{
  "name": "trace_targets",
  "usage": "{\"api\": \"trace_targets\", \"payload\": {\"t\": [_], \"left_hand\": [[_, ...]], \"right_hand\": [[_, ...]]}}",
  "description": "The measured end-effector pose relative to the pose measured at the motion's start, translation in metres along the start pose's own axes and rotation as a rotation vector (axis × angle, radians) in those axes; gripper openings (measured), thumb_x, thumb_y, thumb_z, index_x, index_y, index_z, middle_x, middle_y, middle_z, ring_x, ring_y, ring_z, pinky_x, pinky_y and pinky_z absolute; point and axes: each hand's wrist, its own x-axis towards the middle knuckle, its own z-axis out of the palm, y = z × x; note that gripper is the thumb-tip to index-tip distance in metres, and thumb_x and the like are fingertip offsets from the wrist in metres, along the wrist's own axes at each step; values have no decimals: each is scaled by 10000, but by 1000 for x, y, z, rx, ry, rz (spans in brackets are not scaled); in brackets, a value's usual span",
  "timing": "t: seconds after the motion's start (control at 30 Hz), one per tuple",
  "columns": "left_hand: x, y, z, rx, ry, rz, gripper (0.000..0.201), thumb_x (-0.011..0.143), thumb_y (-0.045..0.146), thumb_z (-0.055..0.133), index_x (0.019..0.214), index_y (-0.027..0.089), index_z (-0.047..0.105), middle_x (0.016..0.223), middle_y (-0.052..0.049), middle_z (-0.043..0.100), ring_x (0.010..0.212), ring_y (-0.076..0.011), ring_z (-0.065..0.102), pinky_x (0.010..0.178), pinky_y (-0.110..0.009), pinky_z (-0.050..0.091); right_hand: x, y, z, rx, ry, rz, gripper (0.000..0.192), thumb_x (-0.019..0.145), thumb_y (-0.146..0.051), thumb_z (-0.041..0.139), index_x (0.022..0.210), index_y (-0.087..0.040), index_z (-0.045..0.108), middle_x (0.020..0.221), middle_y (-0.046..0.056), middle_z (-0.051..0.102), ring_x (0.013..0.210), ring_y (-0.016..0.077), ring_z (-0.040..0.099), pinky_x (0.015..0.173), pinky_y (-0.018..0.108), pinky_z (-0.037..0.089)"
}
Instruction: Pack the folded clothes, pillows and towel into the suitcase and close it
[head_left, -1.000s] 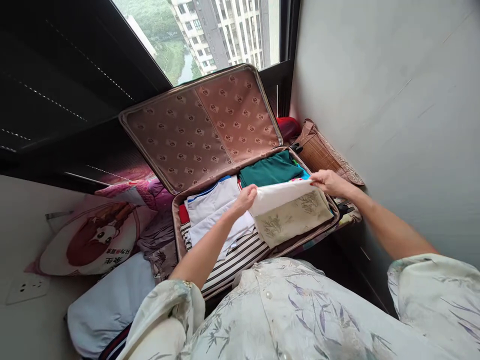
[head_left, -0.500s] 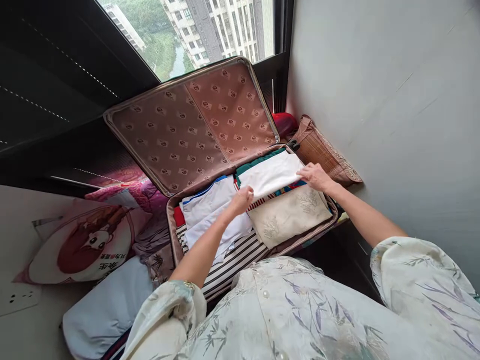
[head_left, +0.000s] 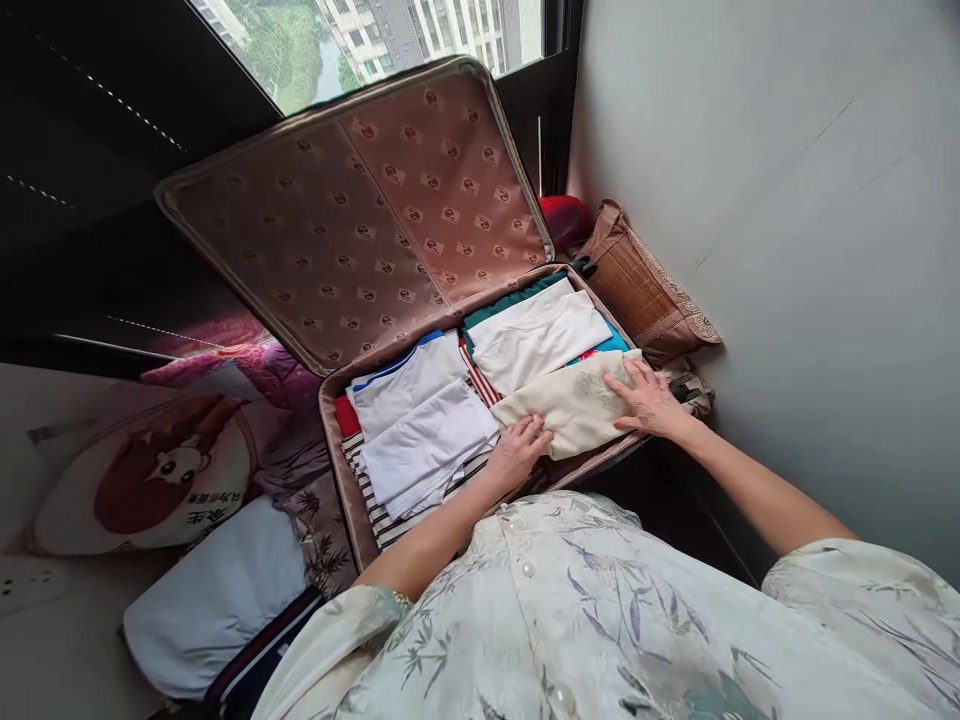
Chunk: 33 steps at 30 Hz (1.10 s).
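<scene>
An open suitcase (head_left: 334,455) lies before me, its patterned brown lid (head_left: 352,210) raised toward the window. Folded clothes fill it. My left hand (head_left: 517,452) rests flat on the near left corner of a beige folded garment with a leaf pattern (head_left: 574,400). My right hand (head_left: 649,398) presses flat on that garment's right end. Just behind it lies a white folded garment (head_left: 536,335) over a green one (head_left: 517,296). Folded white tops (head_left: 420,430) sit on a striped piece (head_left: 375,500) at the left.
A woven brown bag (head_left: 641,295) and a red object (head_left: 562,218) stand by the grey wall on the right. A cartoon pillow (head_left: 161,470) and a pale blue cushion (head_left: 217,600) lie at the left. The window is behind the lid.
Both hands carried the white garment back onto the green one and let it go. They then came down flat onto the beige garment. The camera tilted down.
</scene>
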Motion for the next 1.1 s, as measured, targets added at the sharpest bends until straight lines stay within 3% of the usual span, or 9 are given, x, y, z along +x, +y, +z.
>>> {"api": "trace_targets", "payload": {"t": [0.1,0.2,0.33,0.4,0.5,0.67,0.83,1.0,1.1], "left_hand": [[17,-12,-11,-184,61,-154,335,987,152,445,1209,186,693,1145,-126,729,1085,-249,672,936,-367,516],[33,-27,-28,-311,137,-281,304,1015,223,393,1080,176,687,858,-57,709,826,-204,659,765,-296,500],[48,-39,-55,-476,210,-326,221,971,237,446,888,184,644,690,3,595,697,-164,566,690,-252,428],[53,-42,-69,-519,242,-325,220,958,257,456,826,188,618,661,13,548,681,-162,532,677,-257,406],[58,-45,-88,-576,296,-335,239,955,292,443,795,195,592,666,15,522,667,-160,496,664,-263,385],[68,-49,-105,-627,305,-408,215,933,278,458,793,192,596,672,18,521,660,-153,468,660,-257,378],[71,-57,-106,-749,330,-433,225,926,308,496,755,185,576,689,17,526,682,-144,477,646,-237,397],[79,-82,-117,-986,379,-481,227,937,375,495,821,192,565,718,3,577,660,-144,513,631,-244,455],[95,-111,-129,-910,488,-544,228,972,360,440,859,196,551,705,-6,582,654,-158,541,642,-270,492]], "right_hand": [[-2,-10,-4,26,44,-94,932,744,-575,804,1562,-321,436,1713,166,190,1525,418,215,1128,582,303],[-4,-18,-3,26,94,-134,868,717,-559,836,1491,-317,526,1724,147,170,1534,421,192,1123,581,297],[2,-8,-4,29,210,-68,282,890,-388,694,1136,-264,754,1641,129,394,1487,392,309,1086,544,331],[11,6,-11,101,243,-48,224,965,-322,565,985,-244,774,1498,121,574,1381,348,457,1040,503,379],[25,23,-26,248,233,-128,284,996,-321,485,1026,-218,749,1299,127,701,1190,289,595,964,424,442],[31,10,-32,89,69,-306,452,818,-396,728,1218,-192,677,1336,165,660,1170,334,560,919,415,429],[40,5,-40,117,56,-243,256,837,-146,565,1039,-170,721,1229,161,705,1112,298,566,897,398,411],[92,35,-90,582,54,-195,234,896,-313,546,952,-172,724,855,40,711,832,201,607,773,291,438],[144,43,-110,596,101,-69,232,881,-322,562,943,-166,721,846,32,708,809,194,610,775,292,445]]}}
